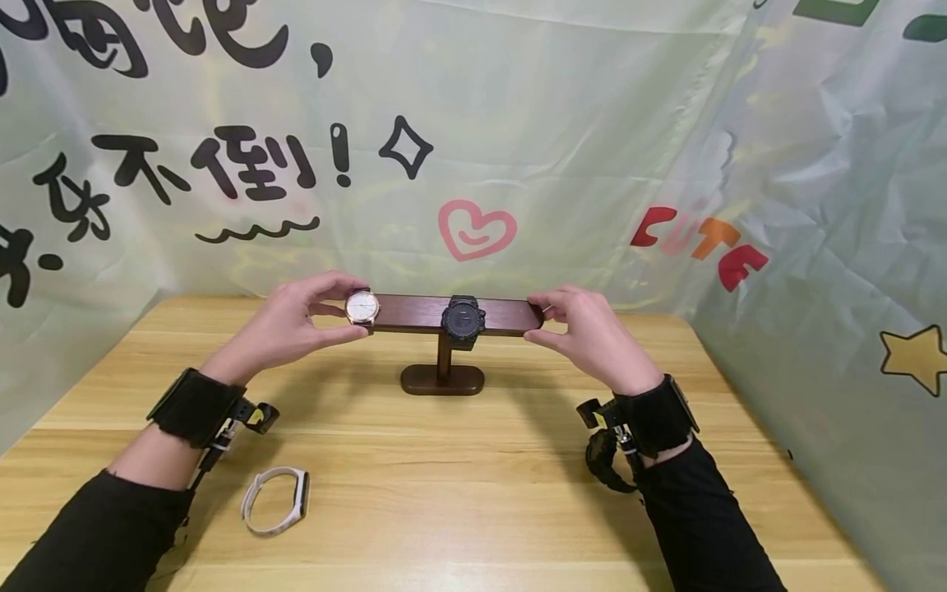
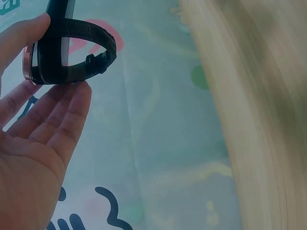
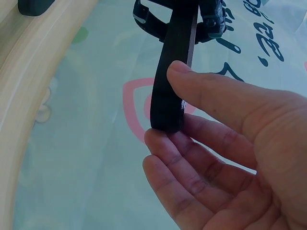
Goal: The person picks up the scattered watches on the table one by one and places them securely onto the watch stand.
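A dark wooden watch stand [image 1: 407,312] with a T-shaped bar stands on the table. A wristwatch [image 1: 362,307] with a white dial, rose-gold case and dark strap [image 2: 108,45] sits at the bar's left end. My left hand [image 1: 292,321] holds that end, thumb by the strap and fingertips at the case and bar tip. A chunky black sports watch [image 1: 464,319] is looped round the bar near its middle. With thumb and fingers, my right hand [image 1: 592,337] pinches the bar's right end [image 3: 168,105]. The stand's oval base [image 1: 442,380] rests on the wood.
A pale fitness band [image 1: 296,501] stands on its side on the table at front left. Near my right wrist lies a black looped watch [image 1: 602,460], partly hidden by the wrist camera. Printed cloth [image 1: 577,123] hangs behind and to the right of the wooden table [image 1: 444,493].
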`<state>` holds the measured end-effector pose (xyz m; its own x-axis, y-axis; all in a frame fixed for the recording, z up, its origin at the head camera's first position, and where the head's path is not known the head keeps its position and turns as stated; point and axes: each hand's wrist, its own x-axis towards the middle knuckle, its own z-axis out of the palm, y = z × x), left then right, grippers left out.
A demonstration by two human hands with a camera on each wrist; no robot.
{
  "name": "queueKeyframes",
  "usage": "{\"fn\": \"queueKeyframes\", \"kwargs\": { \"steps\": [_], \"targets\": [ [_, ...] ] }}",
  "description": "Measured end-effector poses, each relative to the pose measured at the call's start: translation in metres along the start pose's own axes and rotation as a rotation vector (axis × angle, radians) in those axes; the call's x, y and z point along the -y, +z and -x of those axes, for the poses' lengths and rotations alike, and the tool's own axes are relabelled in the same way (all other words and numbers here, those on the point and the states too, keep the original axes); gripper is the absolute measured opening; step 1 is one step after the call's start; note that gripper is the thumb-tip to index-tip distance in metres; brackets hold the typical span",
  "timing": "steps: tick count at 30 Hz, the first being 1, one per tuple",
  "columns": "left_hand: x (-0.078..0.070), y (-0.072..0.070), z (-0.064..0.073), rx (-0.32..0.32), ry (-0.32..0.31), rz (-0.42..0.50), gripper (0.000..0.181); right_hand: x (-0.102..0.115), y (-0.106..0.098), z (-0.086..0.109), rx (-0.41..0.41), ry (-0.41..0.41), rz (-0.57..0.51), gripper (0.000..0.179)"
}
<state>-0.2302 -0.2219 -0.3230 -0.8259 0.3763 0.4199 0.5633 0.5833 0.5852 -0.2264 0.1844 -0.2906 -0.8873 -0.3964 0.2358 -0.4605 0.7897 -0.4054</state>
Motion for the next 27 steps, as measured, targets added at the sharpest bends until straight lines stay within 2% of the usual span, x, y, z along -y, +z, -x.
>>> {"fn": "queueKeyframes", "kwargs": {
  "steps": [7, 14, 27],
  "targets": [
    [-0.002, 0.001, -0.001, 0.006, -0.014, 0.011, 0.053, 0.0, 0.0, 0.0, 0.002, 0.0, 0.009, 0.052],
    [-0.001, 0.006, -0.005, 0.042, 0.007, 0.027, 0.054, 0.0, 0.001, 0.0, 0.008, 0.003, 0.01, 0.053],
    [-0.004, 0.011, -0.009, 0.024, 0.025, -0.02, 0.053, 0.0, 0.001, -0.001, 0.001, -0.003, 0.007, 0.052]
  ]
}}
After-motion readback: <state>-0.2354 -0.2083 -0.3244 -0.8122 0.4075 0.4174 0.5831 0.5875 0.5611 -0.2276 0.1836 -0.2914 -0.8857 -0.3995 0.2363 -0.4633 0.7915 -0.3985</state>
